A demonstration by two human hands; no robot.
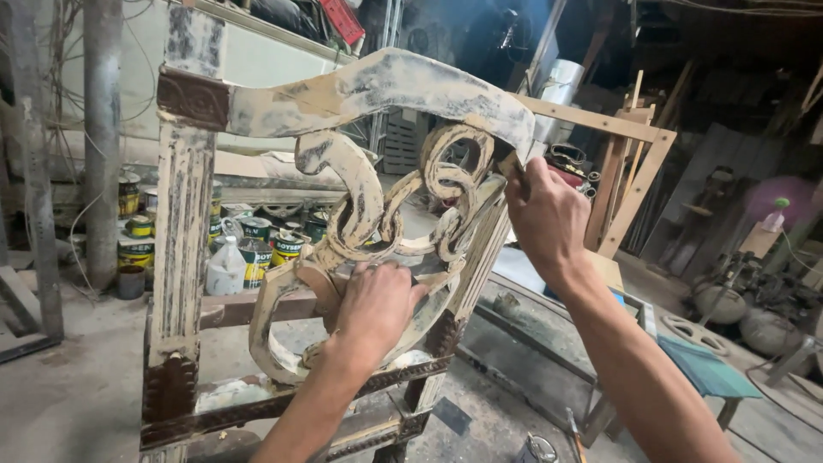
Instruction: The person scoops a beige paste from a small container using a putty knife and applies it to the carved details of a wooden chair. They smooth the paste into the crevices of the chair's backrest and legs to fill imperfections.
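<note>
Carved chair back (343,111), filling the centre and left of the frame, upright, coated in pale patchy filler with dark wood showing through. Best worked in short strokes along the curve of the scrollwork (403,214), light pressure on the thin loops (likely fragile where the carving narrows), with the frame kept braced so nothing rocks.

Left hand (377,304) at lower centre, palm down on the lower scroll, fingers curled shut over the carved wood and gripping it, forearm rising from the bottom edge. Right hand (544,219) right of centre, fingers pinched closed on a small tool or scrap of sanding paper (512,165) pressed against the right end of the top rail; exactly what that is, hard to tell. Wrist bent slightly, arm reaching in from the lower right corner.

Behind, at left centre, paint tins (257,249) on the floor beside a grey post (101,129); at upper right, a bare wooden frame (634,163).
</note>
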